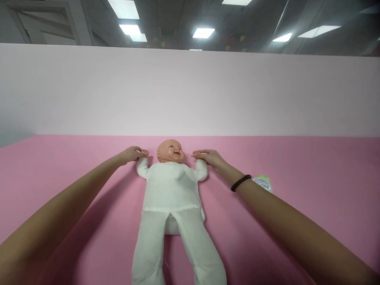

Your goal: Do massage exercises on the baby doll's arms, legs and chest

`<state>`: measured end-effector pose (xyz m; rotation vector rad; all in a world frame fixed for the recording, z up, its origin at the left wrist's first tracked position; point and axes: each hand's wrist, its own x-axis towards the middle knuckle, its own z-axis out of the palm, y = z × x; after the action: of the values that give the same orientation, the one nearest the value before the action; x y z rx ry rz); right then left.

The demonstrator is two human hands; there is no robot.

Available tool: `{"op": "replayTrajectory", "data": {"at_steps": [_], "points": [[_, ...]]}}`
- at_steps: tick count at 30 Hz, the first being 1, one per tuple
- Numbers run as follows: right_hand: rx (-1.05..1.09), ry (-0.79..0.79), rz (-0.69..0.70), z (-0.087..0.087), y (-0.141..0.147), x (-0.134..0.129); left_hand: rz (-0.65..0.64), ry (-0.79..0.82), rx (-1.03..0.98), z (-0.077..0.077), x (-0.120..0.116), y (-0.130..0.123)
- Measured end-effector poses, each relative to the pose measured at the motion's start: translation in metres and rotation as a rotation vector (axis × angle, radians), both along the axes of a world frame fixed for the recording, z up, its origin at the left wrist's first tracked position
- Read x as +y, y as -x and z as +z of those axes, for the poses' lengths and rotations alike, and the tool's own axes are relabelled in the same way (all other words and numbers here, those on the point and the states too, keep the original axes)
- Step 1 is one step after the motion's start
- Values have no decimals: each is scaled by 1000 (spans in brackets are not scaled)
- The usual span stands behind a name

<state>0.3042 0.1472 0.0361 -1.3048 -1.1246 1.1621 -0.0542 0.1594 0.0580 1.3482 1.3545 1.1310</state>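
A baby doll with a white cloth body lies on its back on a pink surface, its head at the far end and its legs toward me. Both of its arms are bent up beside the head. My left hand pinches the doll's hand on the left side between thumb and fingers. On the other side, my right hand holds the doll's other hand the same way, with a black braided band around the wrist.
Beyond my right forearm lies a container with a green lid, partly hidden by the arm. A low white wall borders the far side of the pink surface. Above it, dark glass shows bright ceiling lights.
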Motion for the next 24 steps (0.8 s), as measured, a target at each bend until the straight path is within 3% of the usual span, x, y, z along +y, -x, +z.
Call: {"op": "replayTrajectory", "data": {"at_steps": [3, 5, 6, 9, 12, 15, 18, 21, 24], "points": [[60, -193, 45, 30, -11, -33, -6, -221, 116, 5, -39, 2], [-67, -353, 82, 44, -21, -66, 43, -467, 91, 3, -75, 8], [-181, -425, 121, 47, -26, -84, 38, -515, 75, 0, -93, 12], [-584, -735, 353, 36, -36, -135, -180, -328, 151, -10, -138, 28], [-969, -1073, 555, 9, -40, -168, -392, -160, 177, -10, -161, 37], [-1086, -1240, 582, -7, -40, -175, -337, -89, 112, 0, -164, 34], [-814, -1137, 310, 1, -35, -155, -160, -56, 18, 13, -152, 21], [-474, -801, -42, 24, -23, -110, 9, -224, 9, 21, -119, 5], [-298, -423, -77, 33, -9, -53, 60, -240, 151, 19, -65, -3]]}}
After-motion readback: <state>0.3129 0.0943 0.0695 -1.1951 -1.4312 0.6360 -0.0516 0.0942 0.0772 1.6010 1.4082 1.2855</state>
